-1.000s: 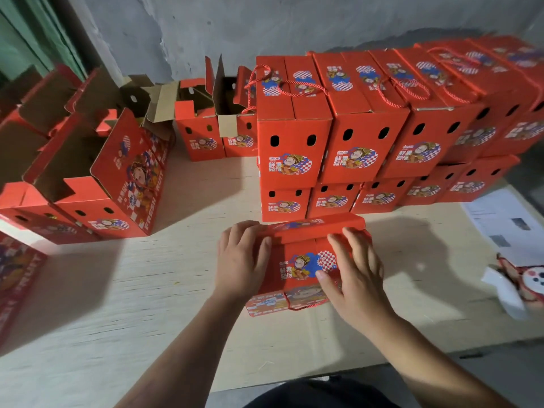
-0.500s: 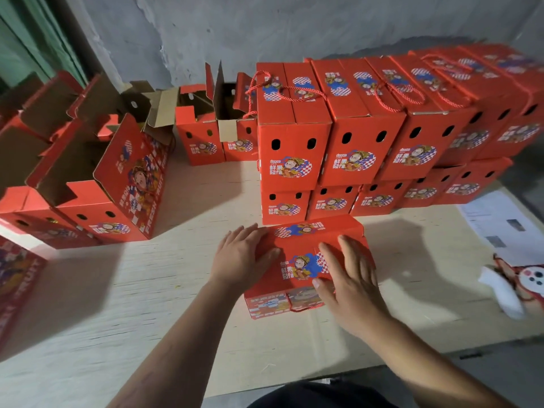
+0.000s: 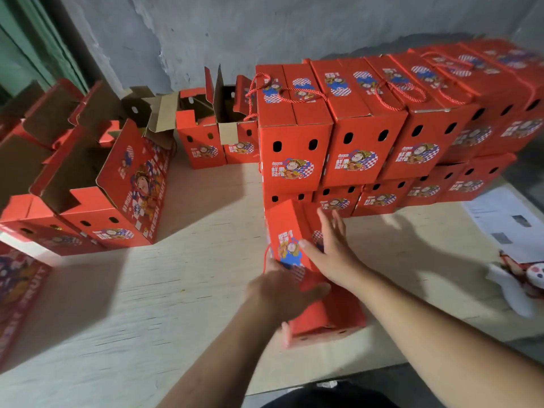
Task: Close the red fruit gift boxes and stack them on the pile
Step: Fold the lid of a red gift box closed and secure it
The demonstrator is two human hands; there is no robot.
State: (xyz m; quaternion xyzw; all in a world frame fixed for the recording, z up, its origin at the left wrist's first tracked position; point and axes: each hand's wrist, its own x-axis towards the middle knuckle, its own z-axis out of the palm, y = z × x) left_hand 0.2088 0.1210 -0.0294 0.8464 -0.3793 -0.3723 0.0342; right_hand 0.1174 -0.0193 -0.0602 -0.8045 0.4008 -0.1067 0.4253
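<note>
You are gripping the closed red box point(image 3: 297, 254) with your left hand point(image 3: 279, 293) while your right hand point(image 3: 332, 248) is pressing flat-fingered, tipping it off the surface point(image 3: 176, 290) toward the pile point(image 3: 368, 128) at twelve o'clock.

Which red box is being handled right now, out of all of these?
The closed box in front of the pile, between left hand and right hand; it alone is touched, tilted and turned lengthwise.
</note>
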